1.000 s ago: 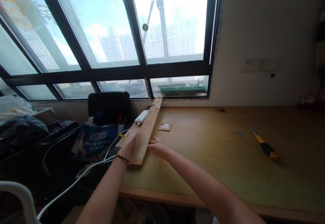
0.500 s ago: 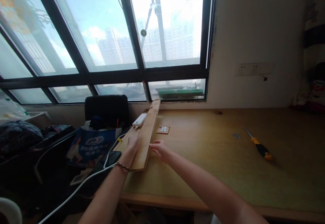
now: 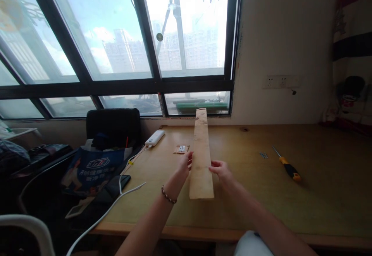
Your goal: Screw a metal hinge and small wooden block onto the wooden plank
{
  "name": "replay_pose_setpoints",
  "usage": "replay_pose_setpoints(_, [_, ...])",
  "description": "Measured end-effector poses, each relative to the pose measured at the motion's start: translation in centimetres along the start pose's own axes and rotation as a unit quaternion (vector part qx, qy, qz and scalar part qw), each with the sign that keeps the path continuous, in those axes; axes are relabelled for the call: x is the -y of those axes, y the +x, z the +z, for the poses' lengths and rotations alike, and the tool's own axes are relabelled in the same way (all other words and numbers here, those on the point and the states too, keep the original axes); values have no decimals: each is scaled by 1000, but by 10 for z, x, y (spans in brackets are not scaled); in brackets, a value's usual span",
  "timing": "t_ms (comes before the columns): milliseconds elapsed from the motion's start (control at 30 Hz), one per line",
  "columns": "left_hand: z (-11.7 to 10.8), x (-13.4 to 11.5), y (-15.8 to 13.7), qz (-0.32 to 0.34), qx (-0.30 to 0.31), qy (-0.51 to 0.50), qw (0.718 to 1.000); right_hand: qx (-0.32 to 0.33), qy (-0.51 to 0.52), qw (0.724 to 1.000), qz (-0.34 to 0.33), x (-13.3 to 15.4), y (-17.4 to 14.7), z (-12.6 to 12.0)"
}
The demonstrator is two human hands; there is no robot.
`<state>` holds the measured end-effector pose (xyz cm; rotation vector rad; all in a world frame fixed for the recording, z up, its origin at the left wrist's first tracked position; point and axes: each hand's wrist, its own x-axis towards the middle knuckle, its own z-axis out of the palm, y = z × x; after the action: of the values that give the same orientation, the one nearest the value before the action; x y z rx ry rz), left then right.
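Wood in the form of a long, narrow board was held above the table, straight in front of the body. By judgement, the step in hand was the positioning of this board, which seemed to be lifted clear of the tabletop. Its left edge was grasped by the left hand and its right edge by the right hand; how the fingers were placed underneath could not be told. For the next move, an even hold from both sides seemed to be called for, with care to be taken over the small brown piece just left of the board. The long axis was directed almost straight away from the body, the far end being pointed at the window and the near end at the table's front edge. The broad face was turned upward.
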<state>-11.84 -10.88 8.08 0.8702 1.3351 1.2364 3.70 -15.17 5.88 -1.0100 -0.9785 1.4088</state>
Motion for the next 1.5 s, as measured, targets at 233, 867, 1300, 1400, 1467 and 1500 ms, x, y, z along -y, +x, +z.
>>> replay_pose_setpoints(233, [37,20,-1,-106,138,-97,980,-19,-5,1000,-4,-5,-10,-59])
replay_pose_setpoints(867, [52,61,10,-75,169,-125,975,-77,-120,989,-38,-12,0,-85])
replay_pose_setpoints(1300, [55,63,14,-22,176,-119,977,-137,-164,975,-64,-12,-5,-82])
replay_pose_setpoints(1400, [57,61,14,-21,196,-121,973,-140,-152,976,-61,-17,-3,-86])
replay_pose_setpoints(1467, [57,61,15,-14,211,-115,971,-152,-144,976,-60,-20,-1,-88])
replay_pose_setpoints(1500, [58,61,15,-9,219,-109,970,-161,-140,975,-61,-21,0,-88])
